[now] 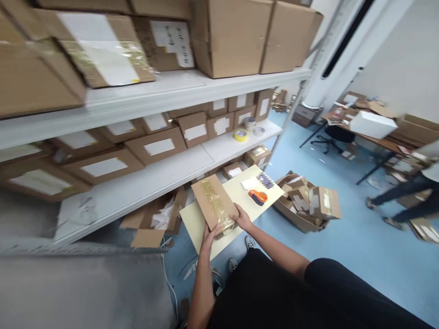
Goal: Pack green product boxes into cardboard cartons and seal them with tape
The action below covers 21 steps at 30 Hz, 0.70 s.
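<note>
A flat cardboard box (213, 197) with shiny clear tape along its middle lies over the pale yellow board (236, 188). My left hand (208, 238) grips its near left corner, thumb on top. On the near right edge, my right hand (242, 217) holds the same box, with some fingers hidden by it. Farther right on the board are an orange and dark blue object (258, 197), its kind unclear, a white paper piece (248, 183) and a blurred-out dark item (265, 180).
Metal shelving (164, 169) with labelled boxes runs along the left, holding a yellow tape roll (240, 135). An open carton (159, 217) sits below. At right, a carton full of small boxes (298, 219) stands on the floor; another person's legs (403, 198) are beyond, near a desk (387, 144).
</note>
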Each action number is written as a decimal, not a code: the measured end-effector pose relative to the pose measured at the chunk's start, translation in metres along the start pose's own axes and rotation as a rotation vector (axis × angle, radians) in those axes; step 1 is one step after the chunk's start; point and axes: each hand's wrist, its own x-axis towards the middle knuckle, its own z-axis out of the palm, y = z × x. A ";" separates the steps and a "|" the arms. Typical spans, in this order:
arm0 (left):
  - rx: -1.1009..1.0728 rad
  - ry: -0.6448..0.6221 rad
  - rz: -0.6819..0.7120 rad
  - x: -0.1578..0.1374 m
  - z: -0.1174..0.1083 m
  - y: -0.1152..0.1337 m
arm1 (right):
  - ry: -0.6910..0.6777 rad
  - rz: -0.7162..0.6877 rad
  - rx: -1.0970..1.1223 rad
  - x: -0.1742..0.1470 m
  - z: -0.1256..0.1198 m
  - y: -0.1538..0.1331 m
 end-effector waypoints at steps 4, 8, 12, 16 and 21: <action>0.045 -0.074 0.042 0.000 0.022 0.022 | 0.075 -0.040 0.093 -0.010 -0.025 -0.011; 0.105 -0.188 0.061 0.010 0.057 0.050 | 0.173 -0.064 0.203 -0.024 -0.055 -0.027; 0.173 -0.333 0.097 0.026 0.104 0.071 | 0.346 -0.118 0.272 -0.035 -0.090 -0.047; 0.217 -0.493 0.099 0.039 0.160 0.076 | 0.514 -0.125 0.267 -0.044 -0.137 -0.065; 0.251 -0.668 0.096 0.051 0.245 0.075 | 0.673 -0.123 0.243 -0.052 -0.206 -0.071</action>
